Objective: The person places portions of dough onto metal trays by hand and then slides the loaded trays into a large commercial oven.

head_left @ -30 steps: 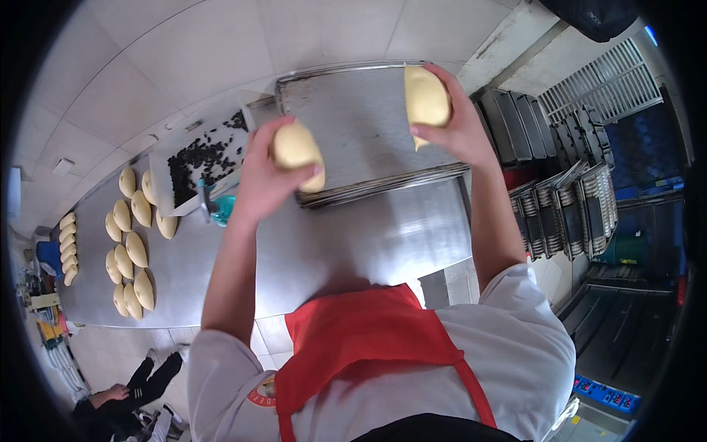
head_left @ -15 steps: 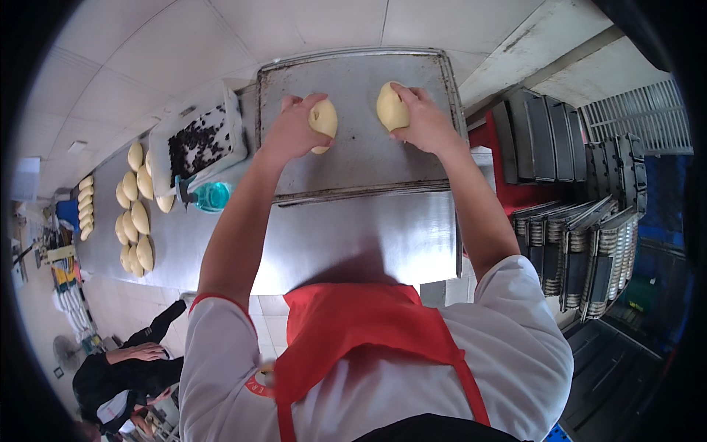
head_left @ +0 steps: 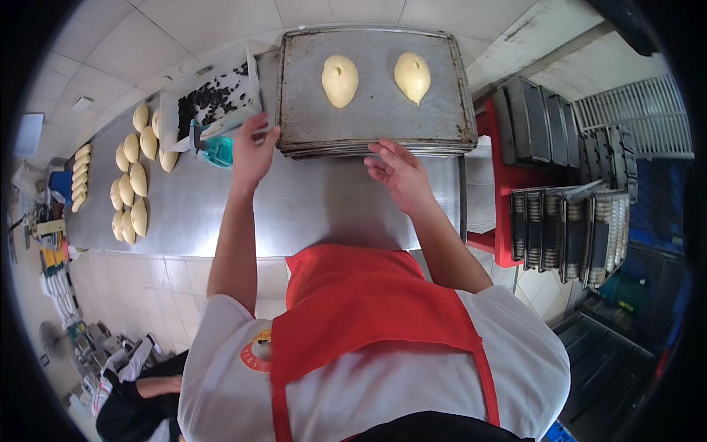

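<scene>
Head view shows two oval pieces of dough, the left dough piece [head_left: 340, 82] and the right dough piece [head_left: 412, 78], lying apart on the upper metal tray [head_left: 375, 121] of a stack; each piece has a small fold near its top end. The left hand [head_left: 255, 151] is empty, with fingers loosely spread; it is between the tray's front left corner and a turquoise spray bottle [head_left: 219, 152]; whether it touches the bottle, I cannot tell. The right hand [head_left: 400, 175] is also empty, its fingers half curled and a little apart; it is just at the front edge of the stack, but contact is not clear. Behind the bottle stands a white container [head_left: 168, 121] with dark small pieces [head_left: 210, 102]; farther left, more dough ovals [head_left: 138, 180] lie in a group on the steel table [head_left: 317, 214].
</scene>
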`<state>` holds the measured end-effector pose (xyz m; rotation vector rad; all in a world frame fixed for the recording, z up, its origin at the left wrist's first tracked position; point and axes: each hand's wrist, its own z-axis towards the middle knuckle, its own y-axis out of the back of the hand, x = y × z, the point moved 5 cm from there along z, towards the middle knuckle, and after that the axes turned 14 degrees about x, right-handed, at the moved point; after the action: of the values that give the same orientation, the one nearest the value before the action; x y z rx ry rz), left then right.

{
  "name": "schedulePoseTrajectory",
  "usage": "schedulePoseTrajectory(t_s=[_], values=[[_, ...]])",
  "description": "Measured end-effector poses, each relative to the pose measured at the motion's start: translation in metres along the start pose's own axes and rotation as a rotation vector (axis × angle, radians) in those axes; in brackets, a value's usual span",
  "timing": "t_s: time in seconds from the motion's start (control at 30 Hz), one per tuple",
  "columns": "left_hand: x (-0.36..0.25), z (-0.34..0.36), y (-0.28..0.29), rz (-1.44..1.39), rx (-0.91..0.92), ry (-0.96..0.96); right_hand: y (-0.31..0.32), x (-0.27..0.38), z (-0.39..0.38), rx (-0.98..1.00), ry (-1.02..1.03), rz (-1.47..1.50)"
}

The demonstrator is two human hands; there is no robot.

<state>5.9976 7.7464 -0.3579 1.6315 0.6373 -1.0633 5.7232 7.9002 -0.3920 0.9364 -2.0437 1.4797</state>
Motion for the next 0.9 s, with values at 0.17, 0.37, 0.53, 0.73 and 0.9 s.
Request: schedulePoseTrajectory(t_s=[0.17, 0.37, 0.53, 0.73, 0.9], values=[[0.03, -0.064, 0.001, -0.194, 0.015, -0.002, 0.007, -0.026, 0.017, -0.143, 0.141, 0.134], [0.059, -0.125, 0.001, -0.332, 0.057, -0.024, 0.005, -0.047, 0.022, -0.237, 0.197, 0.213], [0.09, -0.173, 0.023, -0.343, 0.086, 0.065, -0.005, -0.042, 0.025, -0.291, 0.223, 0.36], [0.115, -0.204, 0.06, -0.252, 0.076, 0.154, -0.044, 0.001, 0.052, -0.172, 0.354, 0.277], [0.109, -0.193, 0.061, -0.241, 0.083, 0.126, -0.048, 0.026, 0.049, -0.159, 0.407, 0.191]])
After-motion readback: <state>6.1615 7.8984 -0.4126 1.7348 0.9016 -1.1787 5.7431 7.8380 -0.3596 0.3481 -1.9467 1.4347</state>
